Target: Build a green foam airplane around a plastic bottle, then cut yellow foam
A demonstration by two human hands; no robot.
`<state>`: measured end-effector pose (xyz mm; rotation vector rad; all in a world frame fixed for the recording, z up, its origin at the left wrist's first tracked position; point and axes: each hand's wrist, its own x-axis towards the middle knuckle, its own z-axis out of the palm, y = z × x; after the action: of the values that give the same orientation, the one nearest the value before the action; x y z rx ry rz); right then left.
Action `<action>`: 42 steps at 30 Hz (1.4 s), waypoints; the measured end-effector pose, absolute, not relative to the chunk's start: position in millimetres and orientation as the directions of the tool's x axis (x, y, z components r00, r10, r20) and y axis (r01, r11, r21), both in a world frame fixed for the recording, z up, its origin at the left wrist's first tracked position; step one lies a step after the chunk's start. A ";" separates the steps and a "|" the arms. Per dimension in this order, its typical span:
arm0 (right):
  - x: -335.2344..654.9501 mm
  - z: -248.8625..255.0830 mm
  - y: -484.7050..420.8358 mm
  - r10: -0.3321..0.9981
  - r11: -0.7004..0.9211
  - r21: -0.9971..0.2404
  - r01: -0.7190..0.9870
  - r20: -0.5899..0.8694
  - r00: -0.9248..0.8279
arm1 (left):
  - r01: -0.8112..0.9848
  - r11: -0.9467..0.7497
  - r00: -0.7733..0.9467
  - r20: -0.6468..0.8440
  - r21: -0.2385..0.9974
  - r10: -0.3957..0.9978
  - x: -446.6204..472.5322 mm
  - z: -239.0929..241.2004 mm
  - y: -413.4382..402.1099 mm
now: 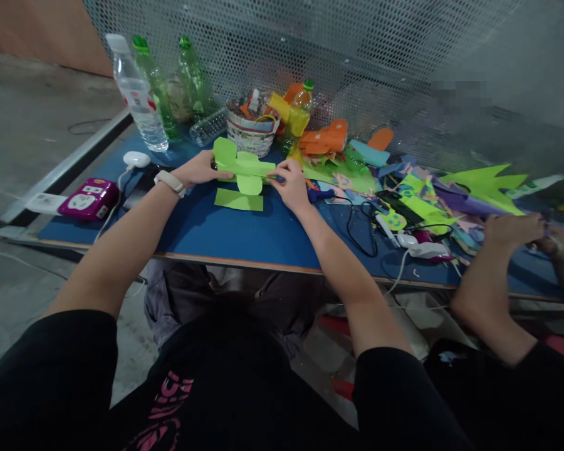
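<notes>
Head view: At a blue surface [195, 225], I hold a lobed green paper cutout [245, 164] just beyond a loose green rectangle [239, 200]. My left hand [201, 169] grips the cutout's left end; my right hand [291, 185] is pinched narrow at its right end, on a small blue thing [279, 178] too small to identify. The cutting of the rounded lobes looks done, while the rectangle lies flat and unjoined, so the work seems part-way. Whether anything is glued, I cannot tell. Coloured paper scraps [420, 197] crowd the right side, near a co-worker's hand [512, 228].
</notes>
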<state>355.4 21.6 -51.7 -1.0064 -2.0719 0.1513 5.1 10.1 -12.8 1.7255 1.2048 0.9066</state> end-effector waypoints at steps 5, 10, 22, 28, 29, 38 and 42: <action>343.5 -51.7 20.5 0.675 0.700 -0.375 0.608 0.627 -0.390 | 0.387 -0.203 0.283 0.094 0.899 0.955 7.1 -8.8 6.3; 342.1 -49.9 19.6 0.675 0.714 -0.339 0.612 0.564 -0.475 | 0.388 -0.208 0.276 0.102 0.898 0.956 8.6 -9.4 6.4; 335.5 -53.3 16.2 0.669 0.717 -0.258 0.648 0.517 -0.534 | 0.391 -0.241 0.319 0.115 0.888 0.941 5.2 -8.3 6.9; 330.1 -55.1 15.5 0.672 0.703 -0.252 0.665 0.544 -0.503 | 0.399 -0.191 0.261 0.088 0.897 0.961 10.6 -4.2 2.2; 329.2 -56.1 16.1 0.670 0.703 -0.249 0.666 0.546 -0.503 | 0.396 -0.186 0.254 0.088 0.899 0.963 11.3 -3.7 1.5; 321.1 -54.8 19.5 0.636 0.729 -0.172 0.662 0.526 -0.564 | 0.368 -0.193 0.253 0.102 0.909 0.962 9.0 -8.1 5.5; 319.9 -50.4 24.4 0.585 0.775 -0.125 0.620 0.513 -0.628 | 0.391 -0.207 0.257 0.109 0.897 0.960 8.7 -8.3 5.9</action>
<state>319.9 24.4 -50.4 -0.8989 -2.4271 -0.0854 8.7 5.9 -8.3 1.7445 1.2453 0.9155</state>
